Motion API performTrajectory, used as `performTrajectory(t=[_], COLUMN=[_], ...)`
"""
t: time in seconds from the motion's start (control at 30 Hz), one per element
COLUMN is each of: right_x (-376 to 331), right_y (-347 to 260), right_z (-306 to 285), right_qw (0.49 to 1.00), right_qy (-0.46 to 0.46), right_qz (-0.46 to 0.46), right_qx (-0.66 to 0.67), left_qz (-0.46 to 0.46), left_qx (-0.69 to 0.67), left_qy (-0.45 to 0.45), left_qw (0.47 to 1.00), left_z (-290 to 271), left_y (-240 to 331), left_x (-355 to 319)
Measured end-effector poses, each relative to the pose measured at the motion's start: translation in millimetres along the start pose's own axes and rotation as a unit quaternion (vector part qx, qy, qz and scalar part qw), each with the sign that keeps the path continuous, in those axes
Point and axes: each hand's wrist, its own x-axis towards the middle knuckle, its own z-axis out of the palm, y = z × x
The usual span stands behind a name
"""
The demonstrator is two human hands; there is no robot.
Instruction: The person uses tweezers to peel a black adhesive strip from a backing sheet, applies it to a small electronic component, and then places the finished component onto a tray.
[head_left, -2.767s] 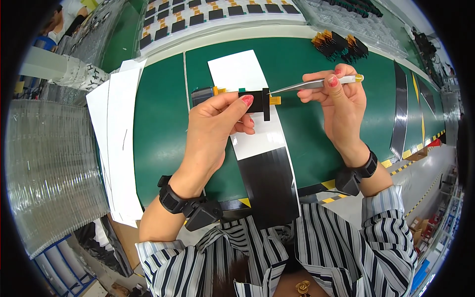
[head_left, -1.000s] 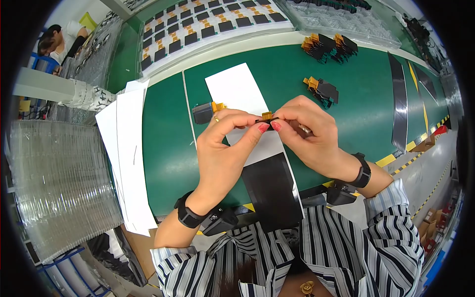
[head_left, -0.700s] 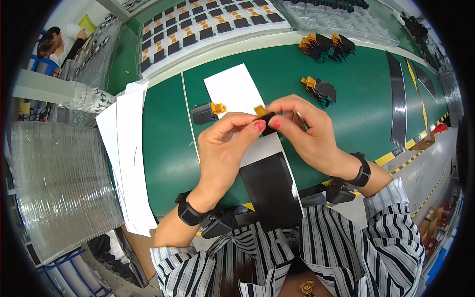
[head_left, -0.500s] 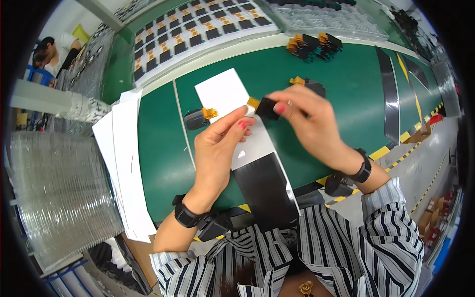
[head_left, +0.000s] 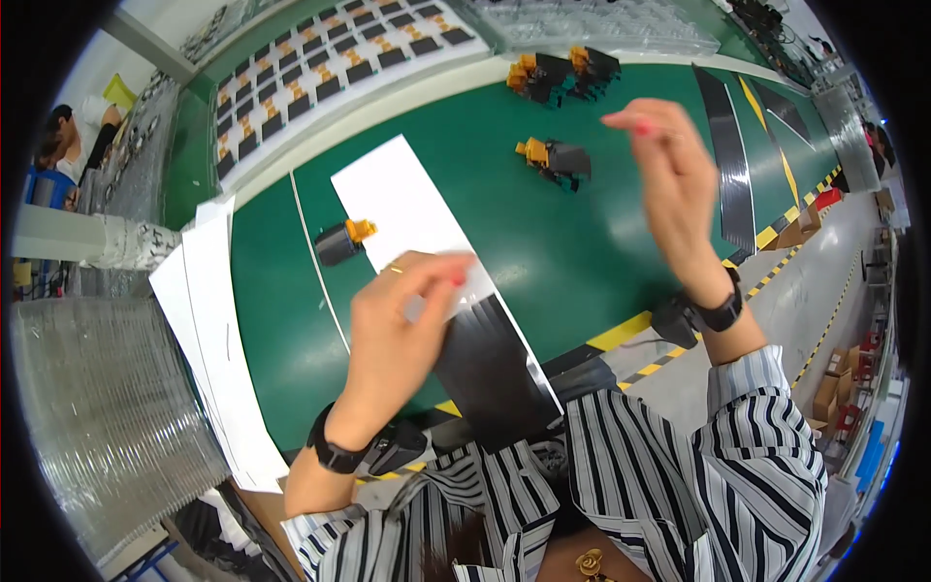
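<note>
My left hand is over the long strip, its thumb and forefinger pinched together. Whatever may lie between those fingertips is hidden. Under it the strip has a white part and a glossy black sheet. My right hand is raised over the green table to the right, somewhat blurred, its fingers loosely stretched with nothing visible in them. Nearest to it lies a small pile of flat black parts with orange tabs. Beside the white part's left edge rests another black part with an orange flex tab.
Two clusters of black and orange parts stand at the table's back. Beyond is a white tray with rows of similar pieces. White sheets overhang the left edge; black strips lie right. A person sits far left.
The black part with the orange tab has left my right hand, which moved right, away from the pile. My left hand has come down the strip toward me. The view has shifted slightly.
</note>
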Motion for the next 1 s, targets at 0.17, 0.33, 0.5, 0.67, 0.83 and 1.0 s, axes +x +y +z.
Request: performTrajectory(t=[0.17, 0.33, 0.5, 0.67, 0.83, 1.0], right_x=[-19.7, -48.6, -48.8, -55.4, -61.3, -61.7], right_y=[-50.2, -37.3, -35.6, -38.6, -32.7, -35.2], right_z=[-6.8, 20.4, 24.9, 26.1, 24.2, 23.3], right_qw=[0.901, 0.836, 0.816, 0.802, 0.828, 0.827], right_qy=[-0.112, -0.209, -0.244, -0.192, -0.176, -0.18], right_qz=[0.25, 0.327, 0.37, 0.415, 0.398, 0.4], right_qx=[0.336, 0.388, 0.37, 0.385, 0.352, 0.353], left_qz=[0.137, 0.166, 0.162, 0.154, 0.145, 0.156], left_qx=[0.36, 0.381, 0.389, 0.386, 0.377, 0.378], left_qy=[-0.061, -0.042, -0.051, -0.06, -0.069, -0.073], left_qw=[0.921, 0.909, 0.905, 0.908, 0.912, 0.91], left_z=[6.4, -2.4, -3.0, -0.9, -0.2, -0.2], left_y=[3.5, -14.5, -20.1, -21.2, -22.3, -25.9], left_x=[-30.4, -28.2, -30.3, -30.9, -29.2, -28.6])
